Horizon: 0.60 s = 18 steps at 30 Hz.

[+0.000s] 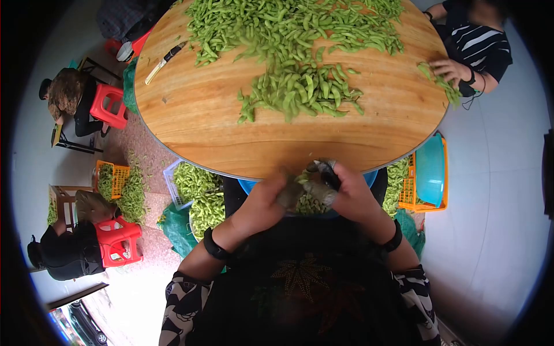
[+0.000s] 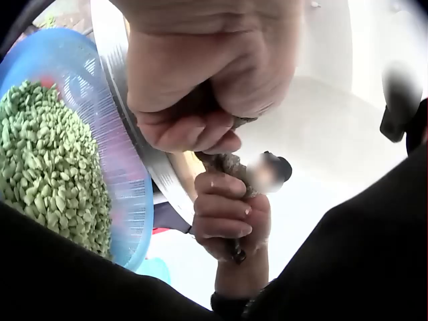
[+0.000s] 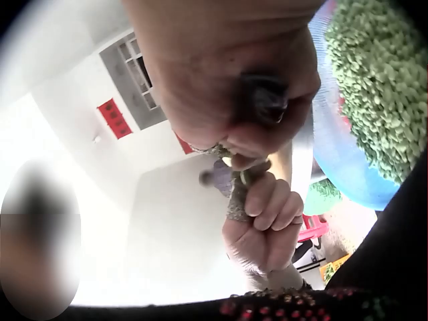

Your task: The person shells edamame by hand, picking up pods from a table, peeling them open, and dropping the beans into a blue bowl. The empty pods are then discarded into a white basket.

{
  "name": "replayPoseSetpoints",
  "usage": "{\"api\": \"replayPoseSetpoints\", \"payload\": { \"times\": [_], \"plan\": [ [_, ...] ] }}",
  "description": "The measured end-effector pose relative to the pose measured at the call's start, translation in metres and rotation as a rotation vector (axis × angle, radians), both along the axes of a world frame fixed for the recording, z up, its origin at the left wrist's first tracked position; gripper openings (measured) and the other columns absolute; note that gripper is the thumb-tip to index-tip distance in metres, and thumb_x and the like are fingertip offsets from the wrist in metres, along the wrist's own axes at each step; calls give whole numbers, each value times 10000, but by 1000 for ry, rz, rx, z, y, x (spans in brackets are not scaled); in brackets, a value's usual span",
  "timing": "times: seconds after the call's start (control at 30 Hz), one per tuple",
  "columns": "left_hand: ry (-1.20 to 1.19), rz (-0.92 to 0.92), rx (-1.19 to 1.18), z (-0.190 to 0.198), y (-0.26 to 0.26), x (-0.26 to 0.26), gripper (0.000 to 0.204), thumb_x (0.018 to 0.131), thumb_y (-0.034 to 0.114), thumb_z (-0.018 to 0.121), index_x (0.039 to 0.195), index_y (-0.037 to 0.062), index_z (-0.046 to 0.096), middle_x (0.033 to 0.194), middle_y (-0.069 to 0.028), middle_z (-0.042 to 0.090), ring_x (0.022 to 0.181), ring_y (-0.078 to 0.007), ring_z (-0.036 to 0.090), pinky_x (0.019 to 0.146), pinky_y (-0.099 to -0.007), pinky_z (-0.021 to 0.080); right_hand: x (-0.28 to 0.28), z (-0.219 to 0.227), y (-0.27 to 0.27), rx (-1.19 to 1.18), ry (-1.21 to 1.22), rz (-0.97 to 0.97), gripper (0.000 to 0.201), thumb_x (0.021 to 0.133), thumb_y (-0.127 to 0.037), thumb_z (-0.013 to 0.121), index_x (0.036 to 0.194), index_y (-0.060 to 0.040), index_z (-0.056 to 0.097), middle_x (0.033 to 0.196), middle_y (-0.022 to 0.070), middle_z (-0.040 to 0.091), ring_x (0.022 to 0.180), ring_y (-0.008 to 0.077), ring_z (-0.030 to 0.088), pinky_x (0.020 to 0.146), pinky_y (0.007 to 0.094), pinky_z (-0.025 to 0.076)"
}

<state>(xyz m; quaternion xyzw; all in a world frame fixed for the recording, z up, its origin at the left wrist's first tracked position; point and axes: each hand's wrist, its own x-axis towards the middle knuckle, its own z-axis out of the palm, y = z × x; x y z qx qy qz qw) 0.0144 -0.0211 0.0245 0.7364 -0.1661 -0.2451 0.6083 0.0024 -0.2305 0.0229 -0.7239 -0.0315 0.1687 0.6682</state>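
Both hands meet over a blue basket [image 2: 137,200] of shelled green beans [image 2: 53,167], close to the table's near edge. My left hand [image 1: 264,199] has its fingers curled and pinches a green pod [image 1: 301,177], largely hidden by the fingers. In my right hand [image 1: 353,196] is a black handle [image 3: 266,99], gripped in the palm; the tool's other end is hidden. Worn grey coverings wrap fingertips of both hands. In the right wrist view the fingertips are right against each other, with a pale green bit between them.
Piled pods [image 1: 306,92] cover much of the round wooden table [image 1: 196,124]. A knife [image 1: 166,62] lies at its left. Opposite, a person's hand [image 1: 453,70] touches pods at the right edge. Orange crates [image 1: 443,193], a white crate [image 1: 173,183] and red stools [image 1: 118,242] stand around.
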Motion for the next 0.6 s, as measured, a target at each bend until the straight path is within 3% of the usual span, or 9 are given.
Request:
{"api": "replayPoseSetpoints", "payload": {
  "times": [0.03,0.07,0.13,0.23,0.33,0.47,0.53,0.57,0.6],
  "plan": [
    [-247,-23,83,-2,-1,-1,84,902,51,526,936,10,589,743,-40,598,714,-121,569,638,-277,456,2,-5,2,-203,-361,-40,230,813,-135,648,1013,-43,581,640,54,553,543,185,546,497,333,440],
    [-250,-24,82,-3,0,-1,84,902,51,526,936,10,589,743,-40,598,714,-121,569,638,-277,456,2,-7,3,-203,-364,-41,230,813,-135,648,1013,-43,581,640,54,553,543,185,546,497,333,440],
    [-306,-23,110,-4,2,-2,90,870,12,540,942,11,594,759,-59,619,715,-125,582,649,-289,466,4,-6,5,-614,-542,-38,274,734,-158,719,917,-17,571,708,136,574,631,329,594,594,413,490],
    [-322,54,323,9,14,-2,110,864,-1,538,962,-1,588,802,-90,643,731,-130,600,668,-288,481,-2,-10,5,-639,-672,-49,325,700,-159,734,942,2,589,813,166,596,730,384,600,647,422,505],
    [-214,163,191,7,14,-5,176,860,-13,549,1036,-6,559,836,-103,652,742,-136,611,672,-276,488,-10,0,8,-527,-676,-15,332,720,-144,727,988,10,605,898,182,595,792,372,612,661,412,510],
    [-256,139,191,-1,9,-6,277,861,-21,566,1129,-10,501,856,-93,660,752,-133,617,686,-276,499,-10,-1,17,-396,-600,-87,348,741,-141,730,1039,-4,613,888,175,621,782,377,616,659,396,510],
    [-406,67,45,-8,7,-2,288,910,43,544,1187,28,468,859,-48,643,730,-112,590,646,-251,475,-10,-1,23,-139,-514,-58,309,782,-155,731,1034,-16,617,826,115,654,660,266,637,583,326,501],
    [-413,68,40,-7,8,-3,288,910,43,544,1187,28,468,859,-48,643,730,-112,590,646,-251,475,-9,4,22,-143,-521,-58,309,782,-155,731,1034,-16,617,826,115,654,660,266,637,583,326,501],
    [-89,97,-149,4,6,-5,272,917,18,516,1183,23,461,949,-58,620,794,-126,591,674,-253,477,-9,11,20,-24,-261,-10,291,801,-160,723,1032,-19,616,786,76,650,601,192,612,544,288,481]
  ]
}}
